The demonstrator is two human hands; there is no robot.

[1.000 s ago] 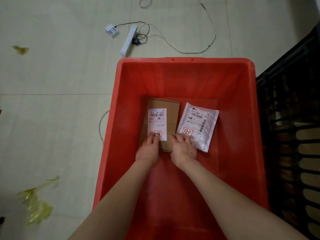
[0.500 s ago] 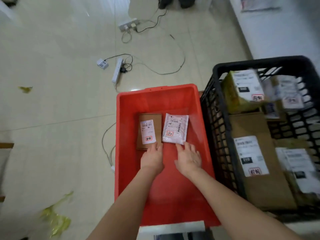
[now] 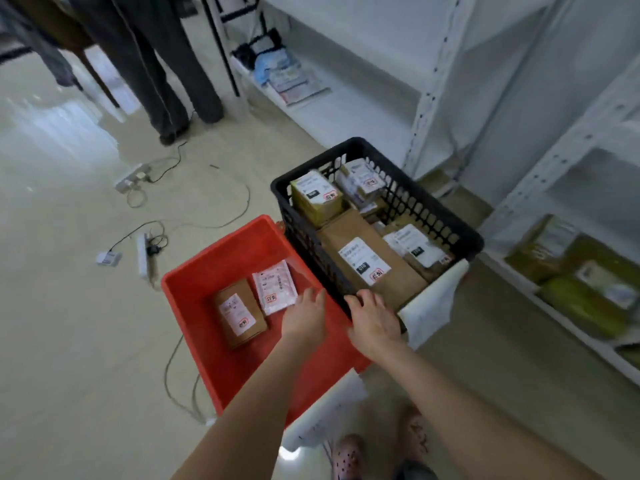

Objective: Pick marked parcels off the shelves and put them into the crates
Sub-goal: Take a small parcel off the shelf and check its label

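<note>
Your left hand (image 3: 304, 320) and right hand (image 3: 372, 320) are hovering spread and empty, mid-frame, over the red crate (image 3: 194, 282).

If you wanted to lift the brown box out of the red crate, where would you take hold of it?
Probably by its two long edges, from above. The brown box lies flat on the floor of the red crate, label up, with bare floor on its left and only a thin white pouch to its right.

red crate (image 3: 194, 289) near half bare
</note>
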